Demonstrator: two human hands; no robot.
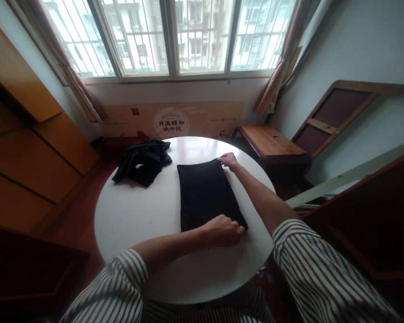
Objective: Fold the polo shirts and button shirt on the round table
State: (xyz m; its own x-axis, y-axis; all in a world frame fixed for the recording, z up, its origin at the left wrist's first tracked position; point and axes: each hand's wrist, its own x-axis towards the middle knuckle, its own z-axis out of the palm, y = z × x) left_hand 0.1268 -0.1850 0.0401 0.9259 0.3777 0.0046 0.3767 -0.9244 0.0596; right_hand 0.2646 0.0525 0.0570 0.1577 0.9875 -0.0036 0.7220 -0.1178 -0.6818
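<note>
A black garment [205, 193], folded into a flat rectangle, lies on the round white table [138, 242]; its exact kind cannot be made out. My left hand [223, 230] is closed on the garment's near right corner, and its forearm crosses over the near edge. At the far right corner, my right hand [229, 160] pinches the cloth between thumb and fingers. To the left, a crumpled heap of black clothing [143, 159] with a small white label rests at the table's far left edge, apart from both hands.
Behind the table stands a printed cardboard panel [171, 119] below barred windows [138, 36]. A low wooden stool or side table [272, 140] is at the back right. Orange-brown cabinets [20, 166] line the left side, and a dark wooden panel [373, 224] stands at right.
</note>
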